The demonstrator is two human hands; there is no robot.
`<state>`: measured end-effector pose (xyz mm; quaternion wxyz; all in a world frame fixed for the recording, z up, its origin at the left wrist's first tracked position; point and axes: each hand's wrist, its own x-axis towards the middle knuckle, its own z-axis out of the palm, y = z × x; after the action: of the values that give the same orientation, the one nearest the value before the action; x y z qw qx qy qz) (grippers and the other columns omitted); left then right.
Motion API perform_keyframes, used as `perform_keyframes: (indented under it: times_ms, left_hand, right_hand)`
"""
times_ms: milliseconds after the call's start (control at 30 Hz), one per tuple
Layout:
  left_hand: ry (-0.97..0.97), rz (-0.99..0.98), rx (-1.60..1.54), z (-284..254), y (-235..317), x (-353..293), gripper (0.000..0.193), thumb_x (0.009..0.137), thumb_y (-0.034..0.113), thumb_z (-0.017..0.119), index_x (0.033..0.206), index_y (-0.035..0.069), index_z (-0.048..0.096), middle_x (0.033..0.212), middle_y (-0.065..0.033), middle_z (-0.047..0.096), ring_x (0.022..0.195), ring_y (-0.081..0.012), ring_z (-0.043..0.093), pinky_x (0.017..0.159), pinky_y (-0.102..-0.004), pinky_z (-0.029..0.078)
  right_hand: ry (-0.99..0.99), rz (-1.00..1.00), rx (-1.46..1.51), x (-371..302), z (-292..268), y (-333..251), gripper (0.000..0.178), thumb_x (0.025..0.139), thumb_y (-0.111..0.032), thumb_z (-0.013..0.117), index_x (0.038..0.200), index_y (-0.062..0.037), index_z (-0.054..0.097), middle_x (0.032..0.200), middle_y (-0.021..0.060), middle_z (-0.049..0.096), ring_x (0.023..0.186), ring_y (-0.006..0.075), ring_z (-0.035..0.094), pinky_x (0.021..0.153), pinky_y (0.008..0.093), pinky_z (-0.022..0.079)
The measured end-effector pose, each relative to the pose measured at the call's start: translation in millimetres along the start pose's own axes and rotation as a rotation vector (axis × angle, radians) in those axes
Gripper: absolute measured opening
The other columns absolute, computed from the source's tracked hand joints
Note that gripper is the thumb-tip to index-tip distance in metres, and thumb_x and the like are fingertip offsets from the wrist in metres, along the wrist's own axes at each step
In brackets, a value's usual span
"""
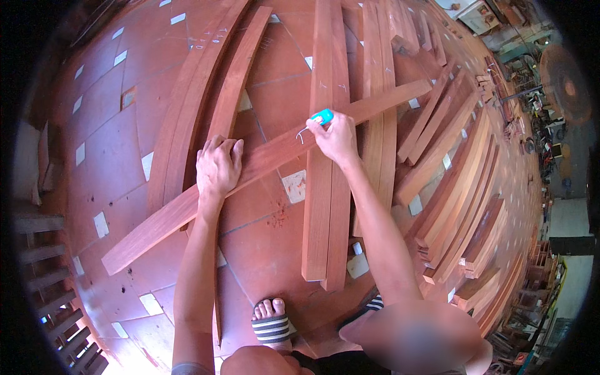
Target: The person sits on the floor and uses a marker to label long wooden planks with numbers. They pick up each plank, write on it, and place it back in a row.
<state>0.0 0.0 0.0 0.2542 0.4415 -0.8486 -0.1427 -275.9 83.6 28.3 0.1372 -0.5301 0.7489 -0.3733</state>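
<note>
Left hand [218, 165] pressed flat on slanted plank [262, 159], right hand [335, 137] gripping turquoise tape measure [322, 116].

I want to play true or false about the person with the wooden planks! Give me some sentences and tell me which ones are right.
1. The left hand lies flat on the long diagonal plank. True.
2. The right hand holds a red hammer. False: it holds a small turquoise tool.
3. The person wears boots. False: a striped sandal with bare toes shows.
4. The tiled floor is reddish with small white squares. True.
5. The diagonal plank lies across other planks. True.
</note>
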Motion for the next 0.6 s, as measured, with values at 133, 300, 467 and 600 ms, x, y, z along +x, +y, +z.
perform_keyframes:
  times_ms: [133,300,467,600]
  left_hand:
    - [0.022,0.026,-0.041,-0.8,4.5,-2.5,0.027,0.101,0.024,0.063,0.100,0.000,0.075,0.097,-0.0181,0.068,0.093,-0.0388,0.066,0.083,-0.0480,0.053]
    - [0.151,0.065,-0.229,-33.3,-28.8,-21.0,0.026,0.101,0.017,0.063,0.114,-0.002,0.073,0.105,-0.0213,0.068,0.095,-0.0359,0.068,0.088,-0.0409,0.054]
    - [0.151,-0.141,-0.052,-136.5,-119.7,-101.5,0.034,0.097,0.022,0.069,0.122,0.000,0.072,0.122,-0.0216,0.066,0.118,-0.0356,0.064,0.101,-0.0471,0.050]
    - [0.066,-0.241,-0.046,-209.8,-205.1,-179.4,0.058,0.092,0.037,0.077,0.136,0.002,0.064,0.128,-0.0183,0.064,0.123,-0.0341,0.060,0.106,-0.0495,0.046]
  right_hand:
    - [0.175,0.090,0.138,-26.0,-9.7,-0.7,0.016,0.091,-0.017,0.079,0.090,-0.0011,0.076,0.079,0.0058,0.076,0.071,0.0133,0.069,0.070,0.0302,0.056]
    - [0.336,0.096,0.331,-90.7,-29.2,3.7,0.015,0.090,-0.012,0.080,0.097,-0.0002,0.075,0.085,0.0026,0.074,0.076,0.0071,0.065,0.070,0.0264,0.054]
    - [0.344,0.118,0.162,-130.5,-72.4,-5.3,0.019,0.100,-0.014,0.071,0.114,-0.0020,0.072,0.086,0.0051,0.074,0.079,0.0112,0.071,0.070,0.0286,0.056]
    - [0.223,0.157,0.083,-149.6,-71.7,-4.8,0.017,0.102,-0.014,0.065,0.117,-0.0057,0.068,0.088,0.0132,0.075,0.083,0.0227,0.075,0.073,0.0343,0.057]
